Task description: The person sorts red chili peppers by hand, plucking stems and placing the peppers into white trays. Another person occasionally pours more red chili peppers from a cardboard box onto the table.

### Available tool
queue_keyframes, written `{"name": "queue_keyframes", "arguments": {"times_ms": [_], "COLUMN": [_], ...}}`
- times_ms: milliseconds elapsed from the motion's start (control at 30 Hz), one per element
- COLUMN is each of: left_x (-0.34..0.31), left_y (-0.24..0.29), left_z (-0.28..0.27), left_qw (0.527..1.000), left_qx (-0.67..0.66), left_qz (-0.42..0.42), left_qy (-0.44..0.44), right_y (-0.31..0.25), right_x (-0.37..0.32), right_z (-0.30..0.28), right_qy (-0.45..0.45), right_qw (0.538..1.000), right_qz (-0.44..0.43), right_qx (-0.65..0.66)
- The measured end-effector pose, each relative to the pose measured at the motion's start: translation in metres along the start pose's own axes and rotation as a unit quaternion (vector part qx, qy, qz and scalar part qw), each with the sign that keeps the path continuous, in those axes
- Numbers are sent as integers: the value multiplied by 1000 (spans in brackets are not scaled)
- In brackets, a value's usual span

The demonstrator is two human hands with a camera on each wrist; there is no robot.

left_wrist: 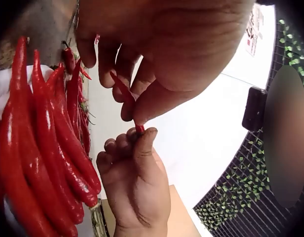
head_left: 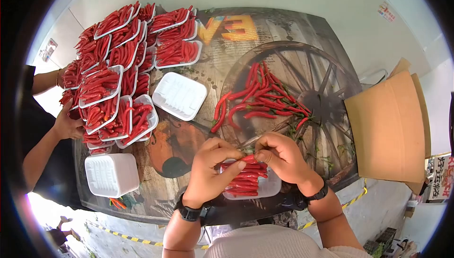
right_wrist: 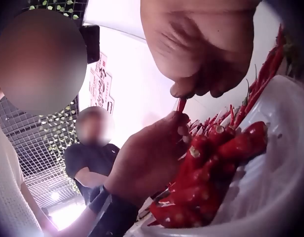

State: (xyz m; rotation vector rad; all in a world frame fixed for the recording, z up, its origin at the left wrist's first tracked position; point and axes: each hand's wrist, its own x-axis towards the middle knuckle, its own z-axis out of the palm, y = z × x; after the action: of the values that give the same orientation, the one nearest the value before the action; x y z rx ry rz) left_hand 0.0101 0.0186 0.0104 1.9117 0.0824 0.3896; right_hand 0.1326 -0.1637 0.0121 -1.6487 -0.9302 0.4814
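Between my two hands a red chili pepper [head_left: 248,158] is held above a white tray [head_left: 271,188]. My left hand [head_left: 213,170] pinches its body between thumb and fingers, and the pepper's thin tip [left_wrist: 123,89] sticks up past them in the left wrist view. At the other end, my right hand [head_left: 283,158] grips it with thumb and curled fingers. Below, cut-ended chili peppers [right_wrist: 191,192] lie side by side in the tray, filling its left part. Past my hands, a loose pile of long chili peppers with green stems [head_left: 265,95] is spread on the table.
Many chili-filled trays [head_left: 177,52] are stacked at the left, where another person's hand [head_left: 68,123] touches them. A single white tray [head_left: 179,96] lies near them, and a stack of white trays [head_left: 113,175] stands at the front left. A cardboard box [head_left: 388,128] is at the right.
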Motion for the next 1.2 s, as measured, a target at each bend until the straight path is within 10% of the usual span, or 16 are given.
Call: {"name": "queue_keyframes", "arguments": {"times_ms": [167, 500, 633, 733, 967, 1200], "left_x": [0, -1, 0, -2, -3, -2], "left_y": [2, 4, 3, 4, 12, 10], "left_z": [-1, -2, -10, -14, -10, -5], "left_qw": [999, 998, 998, 996, 982, 985], "left_qx": [-38, -26, -27, -15, 111, 122], "left_qz": [-36, -59, -53, 0, 34, 40], "left_qy": [-14, -15, -5, -82, -149, -112], "right_y": [5, 6, 10, 7, -1, 24], "right_x": [1, 2, 6, 8, 35, 49], "right_z": [-3, -6, -28, -39, -15, -8], "right_qy": [-86, -64, 75, 269, 64, 36], "right_qw": [966, 955, 988, 925, 938, 915], "right_qz": [104, 133, 101, 36, -108, -63], "right_qx": [222, 258, 83, -265, -324, -396]}}
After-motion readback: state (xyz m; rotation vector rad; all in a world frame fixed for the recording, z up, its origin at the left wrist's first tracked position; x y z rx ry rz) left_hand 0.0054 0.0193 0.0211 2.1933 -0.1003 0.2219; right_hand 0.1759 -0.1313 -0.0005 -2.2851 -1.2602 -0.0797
